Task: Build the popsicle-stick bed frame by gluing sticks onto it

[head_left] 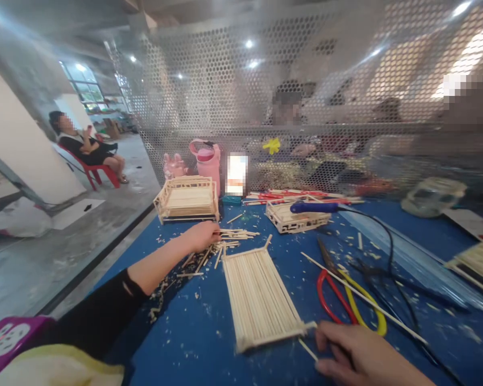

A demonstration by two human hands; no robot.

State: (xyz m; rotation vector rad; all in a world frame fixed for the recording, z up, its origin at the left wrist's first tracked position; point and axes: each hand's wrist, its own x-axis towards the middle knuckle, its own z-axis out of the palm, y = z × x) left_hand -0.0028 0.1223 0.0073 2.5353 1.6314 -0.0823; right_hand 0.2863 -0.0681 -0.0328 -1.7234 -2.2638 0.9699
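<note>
On the blue table lies a flat panel of thin wooden sticks (263,297) glued side by side, with short posts at its far right and near right corners. My right hand (356,351) is at the near right corner, fingers curled at the short post; a thin stick (308,350) runs from the panel to my thumb. Farther off, my left hand (205,236) is closed at a loose pile of short wooden sticks (239,234), fingertips pinched on stick ends and partly hidden. Red-and-yellow-handled scissors (338,303) lie right of the panel, a long stick (366,297) across them.
A finished-looking stick frame (187,198) stands at the back left, beside a pink bottle (207,166) and a lit phone (237,174). A blue glue gun (314,207) rests on a smaller stick frame (298,222), its black cable (390,241) curving right. Behind rises a perforated metal screen (209,80).
</note>
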